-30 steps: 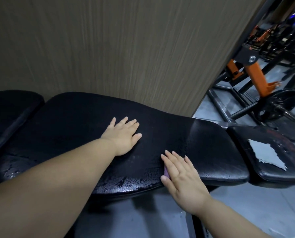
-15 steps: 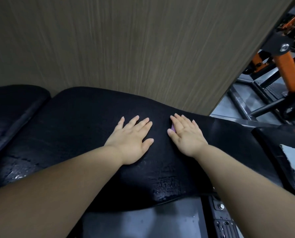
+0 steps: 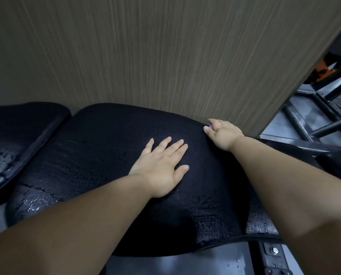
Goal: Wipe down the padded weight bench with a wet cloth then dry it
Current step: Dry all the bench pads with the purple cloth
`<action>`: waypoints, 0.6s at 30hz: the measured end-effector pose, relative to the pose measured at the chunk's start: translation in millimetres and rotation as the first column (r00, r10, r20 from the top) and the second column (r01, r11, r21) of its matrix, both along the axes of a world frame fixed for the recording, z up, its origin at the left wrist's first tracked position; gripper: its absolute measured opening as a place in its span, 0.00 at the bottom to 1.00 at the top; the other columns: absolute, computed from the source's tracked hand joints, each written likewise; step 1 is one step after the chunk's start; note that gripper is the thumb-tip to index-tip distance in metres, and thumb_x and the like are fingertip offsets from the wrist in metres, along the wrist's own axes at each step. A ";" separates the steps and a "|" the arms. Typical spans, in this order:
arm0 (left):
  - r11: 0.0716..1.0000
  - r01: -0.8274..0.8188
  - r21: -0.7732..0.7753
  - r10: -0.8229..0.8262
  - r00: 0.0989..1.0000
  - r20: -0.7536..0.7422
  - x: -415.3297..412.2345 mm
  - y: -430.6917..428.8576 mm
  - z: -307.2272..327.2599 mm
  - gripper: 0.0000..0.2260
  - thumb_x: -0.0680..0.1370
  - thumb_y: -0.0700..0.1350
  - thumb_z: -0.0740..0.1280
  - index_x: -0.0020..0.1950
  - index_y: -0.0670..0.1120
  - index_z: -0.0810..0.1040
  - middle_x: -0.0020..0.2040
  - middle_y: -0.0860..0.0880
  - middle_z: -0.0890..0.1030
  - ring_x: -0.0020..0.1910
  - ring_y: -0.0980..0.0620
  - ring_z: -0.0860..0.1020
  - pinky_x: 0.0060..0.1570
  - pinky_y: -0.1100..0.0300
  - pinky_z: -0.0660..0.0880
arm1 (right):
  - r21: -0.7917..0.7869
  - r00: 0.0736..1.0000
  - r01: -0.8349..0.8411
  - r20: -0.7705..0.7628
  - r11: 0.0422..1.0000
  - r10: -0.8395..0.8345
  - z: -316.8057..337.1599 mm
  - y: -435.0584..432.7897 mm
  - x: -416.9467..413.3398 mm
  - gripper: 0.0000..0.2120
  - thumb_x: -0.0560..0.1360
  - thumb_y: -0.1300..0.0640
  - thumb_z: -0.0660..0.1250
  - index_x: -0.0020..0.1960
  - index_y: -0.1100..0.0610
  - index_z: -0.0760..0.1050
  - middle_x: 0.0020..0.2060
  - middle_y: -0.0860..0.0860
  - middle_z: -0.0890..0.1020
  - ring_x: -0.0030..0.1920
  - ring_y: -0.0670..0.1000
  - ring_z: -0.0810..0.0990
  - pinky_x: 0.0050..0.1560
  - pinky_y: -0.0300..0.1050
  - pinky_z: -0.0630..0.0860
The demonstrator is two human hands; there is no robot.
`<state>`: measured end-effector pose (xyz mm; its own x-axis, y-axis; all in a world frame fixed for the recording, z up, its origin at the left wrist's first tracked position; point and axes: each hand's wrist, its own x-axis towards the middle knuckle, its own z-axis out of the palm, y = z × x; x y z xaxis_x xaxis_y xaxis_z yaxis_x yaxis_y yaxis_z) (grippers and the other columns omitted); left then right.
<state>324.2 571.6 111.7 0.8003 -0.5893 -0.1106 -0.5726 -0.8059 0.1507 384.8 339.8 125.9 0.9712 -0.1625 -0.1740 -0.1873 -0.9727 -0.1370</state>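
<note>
Gym: padded bench (image 3: 106, 155), steel frames (image 3: 308, 145).

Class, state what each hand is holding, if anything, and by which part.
Left hand holds nothing; it lies flat on the bench pad. Right hand grips a purple cloth, mostly hidden beneath its fingers, so which part cannot be told.

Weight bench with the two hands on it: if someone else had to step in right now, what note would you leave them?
Left hand: flat on the main pad, open, holding nothing.
Right hand: at the pad's far edge by the wall, fingers curled on a purple cloth that is mostly hidden.
Done: main pad and side pad glisten with water beads.
Left: finish the far edge, then dry everything; no drying cloth is in view.
</note>
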 end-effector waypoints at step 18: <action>1.000 -0.005 0.015 0.005 1.000 0.009 -1.2 0.0 -0.2 0.26 0.83 0.59 0.42 0.79 0.54 0.42 0.79 0.58 0.41 0.78 0.54 0.38 0.75 0.45 0.39 | -0.118 0.892 -0.425 0.117 0.898 0.437 -14.9 50.8 -234.2 0.28 0.82 0.40 0.44 0.76 0.53 0.59 0.75 0.47 0.62 0.75 0.48 0.57 0.70 0.51 0.53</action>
